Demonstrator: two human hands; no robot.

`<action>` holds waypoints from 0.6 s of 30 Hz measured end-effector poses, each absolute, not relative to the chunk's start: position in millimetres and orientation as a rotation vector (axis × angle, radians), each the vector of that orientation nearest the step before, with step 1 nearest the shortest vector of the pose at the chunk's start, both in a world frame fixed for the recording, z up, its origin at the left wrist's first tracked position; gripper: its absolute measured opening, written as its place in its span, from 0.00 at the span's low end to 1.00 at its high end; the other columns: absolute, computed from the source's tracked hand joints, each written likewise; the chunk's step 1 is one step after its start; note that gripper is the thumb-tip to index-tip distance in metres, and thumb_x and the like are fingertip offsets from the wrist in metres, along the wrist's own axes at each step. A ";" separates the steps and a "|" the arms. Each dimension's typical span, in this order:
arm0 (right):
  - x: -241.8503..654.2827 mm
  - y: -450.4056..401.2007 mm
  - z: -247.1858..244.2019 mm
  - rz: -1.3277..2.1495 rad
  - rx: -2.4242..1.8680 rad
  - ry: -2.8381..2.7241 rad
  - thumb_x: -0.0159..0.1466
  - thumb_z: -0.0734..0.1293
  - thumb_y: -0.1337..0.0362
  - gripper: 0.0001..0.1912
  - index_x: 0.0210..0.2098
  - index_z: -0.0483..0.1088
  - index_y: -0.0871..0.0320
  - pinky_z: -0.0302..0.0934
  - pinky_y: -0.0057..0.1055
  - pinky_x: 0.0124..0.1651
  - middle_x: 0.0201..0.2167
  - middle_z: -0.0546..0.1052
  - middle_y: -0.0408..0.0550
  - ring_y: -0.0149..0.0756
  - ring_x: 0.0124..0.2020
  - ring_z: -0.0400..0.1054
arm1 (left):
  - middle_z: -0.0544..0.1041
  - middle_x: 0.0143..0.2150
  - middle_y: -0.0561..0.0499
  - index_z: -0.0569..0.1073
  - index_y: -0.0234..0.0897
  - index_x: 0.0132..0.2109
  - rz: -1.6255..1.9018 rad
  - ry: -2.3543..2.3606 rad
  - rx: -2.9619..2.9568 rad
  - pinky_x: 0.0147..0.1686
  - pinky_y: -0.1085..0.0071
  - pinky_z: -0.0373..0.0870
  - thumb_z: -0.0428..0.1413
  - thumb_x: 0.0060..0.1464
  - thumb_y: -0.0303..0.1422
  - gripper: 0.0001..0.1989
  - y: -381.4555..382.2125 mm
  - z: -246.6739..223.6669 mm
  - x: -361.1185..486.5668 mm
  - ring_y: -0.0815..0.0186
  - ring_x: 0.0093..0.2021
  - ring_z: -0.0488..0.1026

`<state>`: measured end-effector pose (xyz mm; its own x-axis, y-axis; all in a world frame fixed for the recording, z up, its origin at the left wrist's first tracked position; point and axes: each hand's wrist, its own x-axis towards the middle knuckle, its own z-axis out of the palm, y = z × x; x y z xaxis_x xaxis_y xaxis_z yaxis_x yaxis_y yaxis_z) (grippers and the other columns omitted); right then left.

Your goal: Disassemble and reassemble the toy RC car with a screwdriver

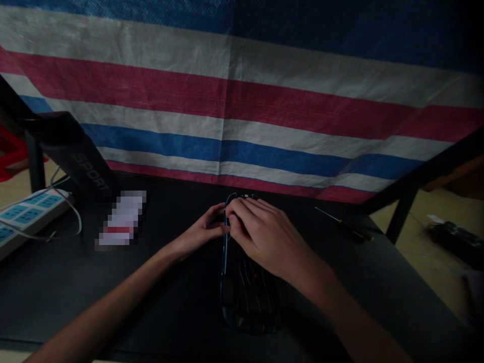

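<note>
A dark toy car (253, 297) with a blue edge lies lengthwise on the black table in front of me, seemingly with its underside up. Thumb and fingers of my left hand (204, 229) grip its left side close to the far end. My right hand (264, 227) reaches over that same end, its fingers curled down onto the car and its thumb near the left edge. Whatever sits beneath the right fingers is hidden. To the right of my hands lies a screwdriver (350, 229) with a thin metal shaft and a dark handle.
A white power strip (28, 214) with blue sockets and a looped white cable stands at the left. Near it are a blurred-out phone-like object (123, 219) and a black item marked SPORT (85, 156). Striped plastic sheeting (227, 116) hangs behind the black table (162, 307).
</note>
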<state>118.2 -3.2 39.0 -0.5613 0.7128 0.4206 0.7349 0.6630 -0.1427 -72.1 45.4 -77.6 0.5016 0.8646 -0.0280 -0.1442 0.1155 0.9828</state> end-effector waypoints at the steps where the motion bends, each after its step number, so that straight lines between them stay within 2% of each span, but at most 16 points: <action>1: 118.9 -2.0 41.8 -0.088 -1.121 -2.466 0.74 0.58 0.67 0.10 0.43 0.71 0.57 0.62 0.40 0.48 0.40 0.80 0.51 0.43 0.42 0.72 | 0.65 0.71 0.40 0.64 0.41 0.69 0.847 0.742 1.234 0.65 0.51 0.62 0.67 0.56 0.38 0.37 45.5 -77.2 -71.6 0.49 0.62 0.71; 4: 119.5 0.9 47.3 -0.181 -1.098 -2.540 0.75 0.59 0.66 0.11 0.42 0.73 0.57 0.62 0.40 0.47 0.39 0.81 0.51 0.43 0.41 0.74 | 0.68 0.68 0.40 0.65 0.40 0.68 0.844 0.738 1.227 0.65 0.51 0.61 0.68 0.55 0.37 0.37 45.7 -75.9 -70.9 0.50 0.61 0.71; 7: 116.2 -0.9 49.1 -0.246 -1.225 -2.533 0.77 0.58 0.60 0.14 0.40 0.73 0.56 0.59 0.38 0.38 0.29 0.80 0.48 0.41 0.32 0.73 | 0.71 0.67 0.40 0.66 0.40 0.68 0.826 0.741 1.229 0.66 0.51 0.62 0.69 0.54 0.37 0.37 45.8 -75.0 -71.1 0.49 0.62 0.70; 9: 114.4 -4.7 50.0 -0.241 -1.334 -2.509 0.76 0.59 0.61 0.12 0.40 0.72 0.56 0.57 0.37 0.35 0.26 0.78 0.46 0.41 0.29 0.72 | 0.71 0.66 0.39 0.66 0.39 0.68 0.815 0.752 1.238 0.66 0.51 0.61 0.68 0.56 0.37 0.36 46.0 -74.5 -71.4 0.49 0.63 0.70; 12: 117.4 -7.8 51.0 -0.130 -1.276 -2.520 0.72 0.62 0.66 0.05 0.43 0.70 0.57 0.58 0.36 0.40 0.35 0.79 0.47 0.41 0.37 0.73 | 0.72 0.66 0.39 0.66 0.38 0.67 0.817 0.715 1.269 0.66 0.52 0.61 0.68 0.56 0.37 0.35 46.9 -74.0 -71.4 0.48 0.65 0.68; 14: 121.9 -5.9 50.3 -0.084 -1.127 -2.562 0.72 0.62 0.68 0.06 0.46 0.70 0.56 0.58 0.35 0.43 0.40 0.80 0.47 0.39 0.41 0.73 | 0.75 0.63 0.39 0.66 0.38 0.68 0.814 0.692 1.289 0.66 0.54 0.62 0.68 0.56 0.37 0.36 47.6 -74.1 -71.1 0.48 0.66 0.67; 15: 123.9 -4.3 49.5 -0.093 -1.089 -2.575 0.72 0.62 0.68 0.06 0.47 0.70 0.56 0.57 0.35 0.43 0.39 0.80 0.47 0.39 0.39 0.73 | 0.76 0.61 0.40 0.66 0.38 0.68 0.814 0.695 1.295 0.65 0.54 0.63 0.68 0.56 0.37 0.35 47.8 -74.3 -70.9 0.49 0.66 0.68; 18: 125.4 -1.0 46.6 -0.184 -1.169 -2.567 0.74 0.63 0.59 0.08 0.47 0.72 0.53 0.51 0.34 0.34 0.28 0.77 0.43 0.38 0.29 0.70 | 0.78 0.58 0.41 0.65 0.38 0.67 0.816 0.690 1.322 0.64 0.54 0.65 0.67 0.59 0.37 0.33 48.0 -75.5 -70.1 0.51 0.63 0.71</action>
